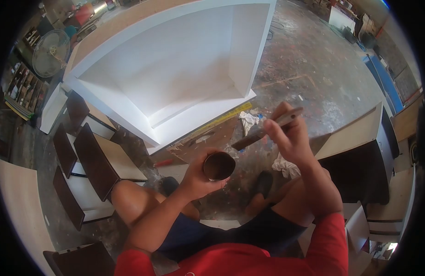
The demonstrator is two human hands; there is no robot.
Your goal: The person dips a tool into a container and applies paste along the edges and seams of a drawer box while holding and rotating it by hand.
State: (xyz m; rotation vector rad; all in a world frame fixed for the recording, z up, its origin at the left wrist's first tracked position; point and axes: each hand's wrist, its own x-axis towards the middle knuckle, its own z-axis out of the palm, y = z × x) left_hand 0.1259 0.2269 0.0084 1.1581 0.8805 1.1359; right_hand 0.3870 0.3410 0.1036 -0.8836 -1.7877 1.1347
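Observation:
My left hand (201,177) is wrapped round a small dark cup (219,166), its open mouth turned up towards me. What lies inside is too dark to make out. In my right hand (288,138) is a paintbrush (254,139), gripped near its handle between thumb and fingers. The brush slants down to the left, and its dark tip hangs just above and right of the cup, apart from it. Ahead of both hands stands a white open cabinet (175,60) with a bare wooden top.
Several dark-fronted drawers (95,161) stand at my left. A dark-and-pale cabinet piece (360,156) is at my right. Crumpled white rags (249,122) and a red-handled tool (163,163) lie on the stained floor (309,69). A fan (51,53) stands at the far left.

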